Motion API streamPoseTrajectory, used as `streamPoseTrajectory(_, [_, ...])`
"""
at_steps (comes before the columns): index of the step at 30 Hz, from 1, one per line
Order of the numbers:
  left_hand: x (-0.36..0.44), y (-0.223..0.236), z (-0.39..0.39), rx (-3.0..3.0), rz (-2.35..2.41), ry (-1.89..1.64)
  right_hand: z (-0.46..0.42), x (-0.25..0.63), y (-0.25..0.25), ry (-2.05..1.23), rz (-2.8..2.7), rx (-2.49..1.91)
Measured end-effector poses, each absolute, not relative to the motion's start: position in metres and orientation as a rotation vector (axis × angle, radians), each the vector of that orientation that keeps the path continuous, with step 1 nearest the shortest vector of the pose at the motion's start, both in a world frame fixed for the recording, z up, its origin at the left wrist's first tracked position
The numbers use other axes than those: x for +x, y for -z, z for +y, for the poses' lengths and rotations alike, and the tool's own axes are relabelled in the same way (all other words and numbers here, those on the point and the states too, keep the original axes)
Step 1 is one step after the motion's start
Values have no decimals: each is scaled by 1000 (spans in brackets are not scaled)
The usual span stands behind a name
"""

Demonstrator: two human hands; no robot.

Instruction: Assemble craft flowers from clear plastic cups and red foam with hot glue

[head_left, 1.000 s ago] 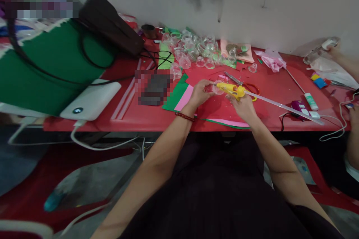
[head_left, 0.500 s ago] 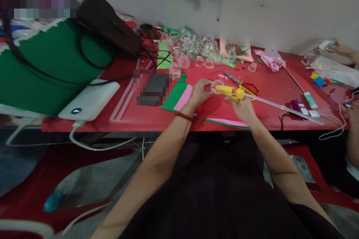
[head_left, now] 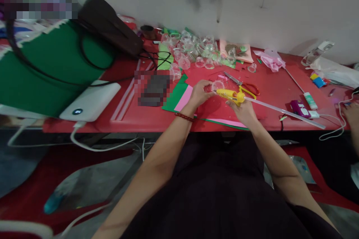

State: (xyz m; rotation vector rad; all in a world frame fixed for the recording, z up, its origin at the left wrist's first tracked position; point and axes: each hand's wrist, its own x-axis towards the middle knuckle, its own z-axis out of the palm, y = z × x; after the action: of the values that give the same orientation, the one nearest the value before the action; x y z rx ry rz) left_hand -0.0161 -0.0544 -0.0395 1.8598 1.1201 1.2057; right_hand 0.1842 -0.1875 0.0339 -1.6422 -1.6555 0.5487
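Observation:
Over the middle of the red table, my left hand (head_left: pixel 201 92) pinches a small clear plastic cup (head_left: pixel 218 85) by its side. My right hand (head_left: pixel 243 112) is wrapped round a yellow glue gun (head_left: pixel 230 95), with a long clear glue stick (head_left: pixel 283 111) jutting from its back toward the right. The nozzle points left and sits close to the cup's near rim; whether it touches I cannot tell. Just beyond the glue gun lie scissors (head_left: pixel 249 89) with red and yellow handles. Green and pink sheets (head_left: pixel 183 97) lie beside my left wrist.
Many clear cups (head_left: pixel 193 46) are heaped at the back. A phone (head_left: pixel 155 89), a white power bank (head_left: pixel 91 101) and a dark bag (head_left: pixel 112 26) are on the left. To the right are a purple device (head_left: pixel 299 108), a small bottle (head_left: pixel 310 101) and another person's hand (head_left: pixel 350 114).
The glue gun's nozzle has dropped slightly from over the cup toward its near rim. At the far right, another person's hand has left the clear object by the wall.

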Motion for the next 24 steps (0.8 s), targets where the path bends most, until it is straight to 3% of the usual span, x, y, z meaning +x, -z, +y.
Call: streamPoseTrajectory(24, [-17,47,-49,1878,1109,-1216,-199,196,-28,-516,-1621,-1689])
